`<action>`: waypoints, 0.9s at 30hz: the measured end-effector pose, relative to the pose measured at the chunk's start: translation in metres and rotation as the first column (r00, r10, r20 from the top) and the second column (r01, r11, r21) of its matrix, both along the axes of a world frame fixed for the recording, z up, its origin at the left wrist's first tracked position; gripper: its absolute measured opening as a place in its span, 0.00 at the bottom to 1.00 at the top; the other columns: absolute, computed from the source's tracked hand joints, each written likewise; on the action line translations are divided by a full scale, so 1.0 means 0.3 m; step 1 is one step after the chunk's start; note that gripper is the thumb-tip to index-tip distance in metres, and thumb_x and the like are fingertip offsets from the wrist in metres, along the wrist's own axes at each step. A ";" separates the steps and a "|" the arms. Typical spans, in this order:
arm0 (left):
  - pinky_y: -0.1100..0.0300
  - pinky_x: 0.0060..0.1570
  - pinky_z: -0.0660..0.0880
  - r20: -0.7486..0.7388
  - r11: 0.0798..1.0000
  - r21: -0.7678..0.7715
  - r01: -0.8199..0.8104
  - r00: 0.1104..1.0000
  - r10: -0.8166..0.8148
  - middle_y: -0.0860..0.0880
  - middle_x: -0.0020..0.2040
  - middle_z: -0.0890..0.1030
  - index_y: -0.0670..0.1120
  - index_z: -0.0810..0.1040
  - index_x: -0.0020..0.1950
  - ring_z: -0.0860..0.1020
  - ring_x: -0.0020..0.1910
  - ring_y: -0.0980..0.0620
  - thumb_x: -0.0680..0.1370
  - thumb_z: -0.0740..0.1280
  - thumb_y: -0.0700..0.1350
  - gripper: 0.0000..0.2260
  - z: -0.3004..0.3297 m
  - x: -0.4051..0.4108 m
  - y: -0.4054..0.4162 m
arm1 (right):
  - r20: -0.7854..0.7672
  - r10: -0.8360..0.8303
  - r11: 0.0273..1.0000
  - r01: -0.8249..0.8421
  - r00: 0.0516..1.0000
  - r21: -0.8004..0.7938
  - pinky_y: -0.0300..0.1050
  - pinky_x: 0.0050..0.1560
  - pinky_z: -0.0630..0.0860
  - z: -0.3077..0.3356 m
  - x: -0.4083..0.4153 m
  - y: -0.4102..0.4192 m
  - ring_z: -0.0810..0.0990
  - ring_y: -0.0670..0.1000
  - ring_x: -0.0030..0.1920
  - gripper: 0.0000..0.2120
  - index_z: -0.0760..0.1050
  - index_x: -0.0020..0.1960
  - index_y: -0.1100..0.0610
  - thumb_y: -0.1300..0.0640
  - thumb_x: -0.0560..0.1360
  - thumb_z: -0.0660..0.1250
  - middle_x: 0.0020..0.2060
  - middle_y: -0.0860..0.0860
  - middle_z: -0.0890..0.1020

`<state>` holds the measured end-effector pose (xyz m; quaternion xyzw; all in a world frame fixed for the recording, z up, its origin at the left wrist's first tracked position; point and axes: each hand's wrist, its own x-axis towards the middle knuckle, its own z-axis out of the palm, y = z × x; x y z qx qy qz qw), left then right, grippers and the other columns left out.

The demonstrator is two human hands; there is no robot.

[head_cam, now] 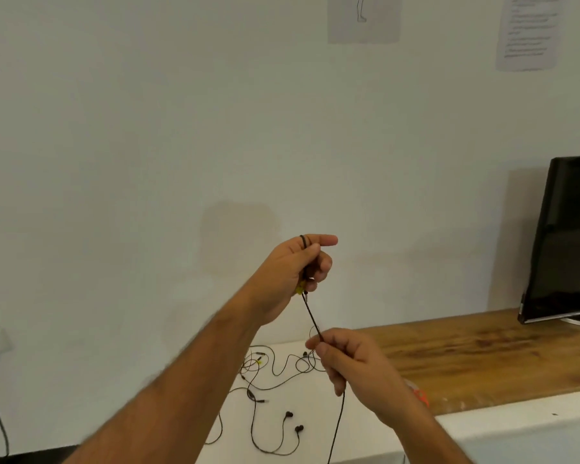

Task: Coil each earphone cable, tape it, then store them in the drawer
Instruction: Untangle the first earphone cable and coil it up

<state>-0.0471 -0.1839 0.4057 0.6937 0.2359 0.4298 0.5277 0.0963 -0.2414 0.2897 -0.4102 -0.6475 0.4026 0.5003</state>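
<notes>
left hand (295,269): raised, fingers curled, pinching | right hand (352,366): lower, fingers curled, pinching

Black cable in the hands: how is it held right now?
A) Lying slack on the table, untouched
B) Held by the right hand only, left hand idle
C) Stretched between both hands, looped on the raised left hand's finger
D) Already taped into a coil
C: the black cable runs taut from the raised left hand, where loops sit on a finger, down to the right hand pinching it.
</notes>
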 end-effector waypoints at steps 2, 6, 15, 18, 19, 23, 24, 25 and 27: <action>0.62 0.33 0.65 -0.068 0.998 0.034 -0.056 0.996 0.058 0.51 0.36 0.76 0.45 0.75 0.61 0.70 0.32 0.55 0.84 0.53 0.41 0.13 -0.017 0.000 0.005 | 0.050 -0.017 1.000 0.017 0.999 -0.001 0.44 0.34 0.73 0.013 0.023 -0.035 0.70 0.48 0.28 0.08 0.82 0.51 0.53 0.61 0.79 0.65 0.27 0.49 0.72; 0.63 0.33 0.67 -0.156 0.991 0.060 -0.116 0.980 0.124 0.51 0.36 0.78 0.45 0.76 0.60 0.72 0.32 0.57 0.84 0.53 0.42 0.13 -0.059 0.008 0.002 | 0.201 -0.036 0.996 0.019 0.979 0.087 0.40 0.32 0.72 0.075 0.050 -0.089 0.72 0.45 0.27 0.08 0.80 0.54 0.51 0.60 0.79 0.65 0.27 0.46 0.74; 0.62 0.36 0.72 -0.352 0.994 -0.024 -0.109 0.931 0.093 0.50 0.35 0.77 0.46 0.77 0.55 0.74 0.33 0.55 0.84 0.54 0.45 0.12 -0.212 0.036 -0.084 | 0.504 -0.231 0.915 0.010 0.832 0.403 0.47 0.32 0.71 0.107 0.081 -0.101 0.72 0.47 0.29 0.07 0.80 0.45 0.47 0.51 0.79 0.64 0.29 0.43 0.77; 0.62 0.30 0.65 -0.314 0.981 -0.189 -0.038 0.949 -0.024 0.51 0.31 0.72 0.47 0.74 0.43 0.67 0.27 0.54 0.84 0.53 0.48 0.15 -0.258 0.018 -0.119 | 0.425 -0.283 0.892 0.074 0.860 0.445 0.40 0.32 0.72 0.087 0.112 -0.074 0.74 0.48 0.29 0.06 0.82 0.44 0.47 0.56 0.77 0.68 0.32 0.39 0.80; 0.62 0.29 0.61 -0.282 0.966 -0.258 -0.008 0.957 -0.067 0.52 0.30 0.69 0.48 0.73 0.41 0.64 0.26 0.55 0.84 0.52 0.50 0.16 -0.273 0.012 -0.126 | 0.386 -0.299 0.889 0.108 0.873 0.445 0.39 0.31 0.71 0.083 0.119 -0.067 0.74 0.47 0.29 0.05 0.82 0.44 0.48 0.56 0.76 0.70 0.30 0.42 0.80; 0.63 0.27 0.50 -0.160 0.866 -0.487 0.112 0.964 -0.214 0.52 0.29 0.61 0.48 0.74 0.42 0.54 0.25 0.56 0.83 0.48 0.59 0.22 -0.330 0.012 -0.166 | 0.235 -0.243 0.926 0.152 0.941 0.346 0.42 0.31 0.70 0.062 0.136 -0.048 0.73 0.52 0.29 0.05 0.81 0.39 0.52 0.59 0.71 0.75 0.28 0.52 0.78; 0.63 0.26 0.49 -0.128 0.839 -0.525 0.142 0.961 -0.243 0.52 0.28 0.60 0.47 0.73 0.41 0.53 0.25 0.57 0.82 0.48 0.60 0.23 -0.337 0.015 -0.177 | 0.205 -0.222 0.936 0.149 0.953 0.319 0.41 0.32 0.71 0.057 0.136 -0.042 0.73 0.51 0.30 0.05 0.81 0.40 0.53 0.59 0.71 0.75 0.29 0.53 0.78; 0.64 0.25 0.49 -0.095 0.815 -0.554 0.171 0.959 -0.266 0.52 0.28 0.59 0.48 0.72 0.40 0.53 0.24 0.57 0.81 0.48 0.62 0.23 -0.343 0.018 -0.189 | 0.179 -0.198 0.945 0.139 0.964 0.297 0.41 0.33 0.72 0.048 0.135 -0.033 0.74 0.50 0.31 0.04 0.81 0.40 0.53 0.60 0.71 0.75 0.30 0.54 0.78; 0.66 0.24 0.49 -0.047 0.793 -0.570 0.213 0.956 -0.291 0.53 0.28 0.57 0.49 0.71 0.38 0.52 0.25 0.57 0.78 0.51 0.62 0.20 -0.347 0.024 -0.210 | 0.137 -0.153 0.960 0.115 0.979 0.256 0.42 0.35 0.75 0.031 0.131 -0.015 0.77 0.48 0.33 0.04 0.81 0.43 0.55 0.63 0.73 0.73 0.32 0.52 0.81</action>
